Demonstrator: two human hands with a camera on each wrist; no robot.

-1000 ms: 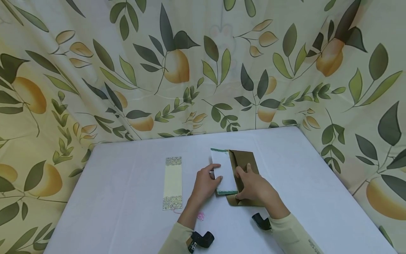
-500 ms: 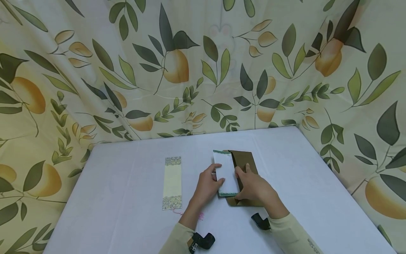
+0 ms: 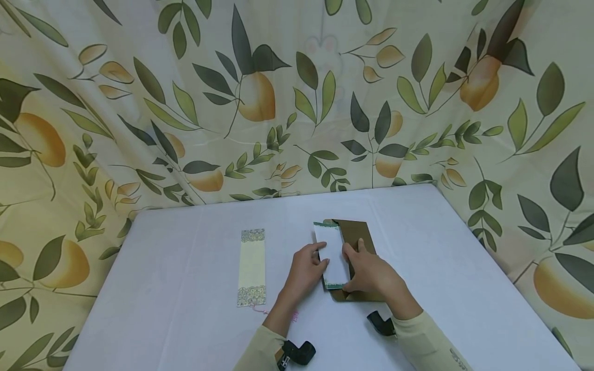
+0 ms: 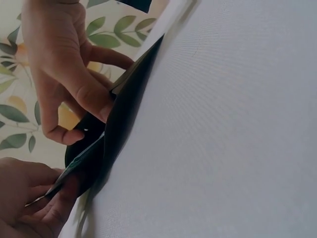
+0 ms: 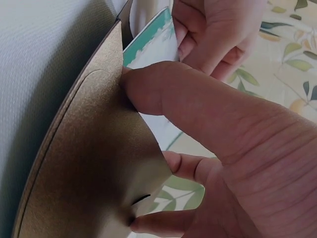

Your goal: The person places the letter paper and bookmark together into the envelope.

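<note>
A white card (image 3: 331, 257) with green bands along its short ends is pinched at its left edge by my left hand (image 3: 304, 270). Its right side lies inside the open side of a brown envelope (image 3: 357, 234). My right hand (image 3: 371, 270) holds that envelope, with the thumb at the mouth's edge and fingers on its upper face. The right wrist view shows the thumb (image 5: 153, 87) right where the card (image 5: 156, 44) enters the envelope (image 5: 84, 153). In the left wrist view the left hand (image 4: 34, 198) grips the card edge below the right hand (image 4: 64, 64).
To the left, a pale yellow bookmark (image 3: 252, 265) with patterned ends lies flat on the white-covered table (image 3: 185, 288). Its pink tassel (image 3: 295, 315) is partly hidden by the left forearm. A curtain (image 3: 297, 103) with fruit and leaves hangs behind the table.
The left hand and the card have shifted slightly to the right and toward the person, so the card sits further in the envelope. The right hand and the envelope stay almost in place.
</note>
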